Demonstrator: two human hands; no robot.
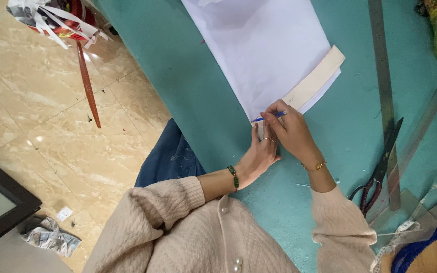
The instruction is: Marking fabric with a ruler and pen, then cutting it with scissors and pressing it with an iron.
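Setting: we look down on a teal work table (188, 91) that stands over a glossy beige tiled floor (41, 126).
White fabric: a white sheet of cloth (264, 45) lies flat on the table, running from the top edge down to a corner just in front of our hands.
Cream strip: a cream pattern strip (315, 78) rests along the lower right edge of the white fabric, slanted, with its near end under our right hand.
Blue pen: our right hand (292, 132) is closed around a blue pen (270, 117), fingers pinched on its barrel, the tip pointing left at the fabric's corner.
Left hand: our left hand (259, 156) presses against the fabric corner just beside the right hand, fingers curled; whether it pinches the cloth we cannot tell.
Wrists: a green bead bracelet (233, 177) sits on the left wrist, a gold bracelet (318, 165) on the right.
Sleeves: both arms wear a cream knit cardigan (193, 232).
Right of the hands: scissors (380, 169) with reddish handles lie near a long metal ruler (384, 96); a measuring tape (405, 227) trails at the lower right.
Floor: a red strap (88, 86) hangs from a red basket with paper strips (56, 20); crumpled paper (51, 236) lies at lower left.
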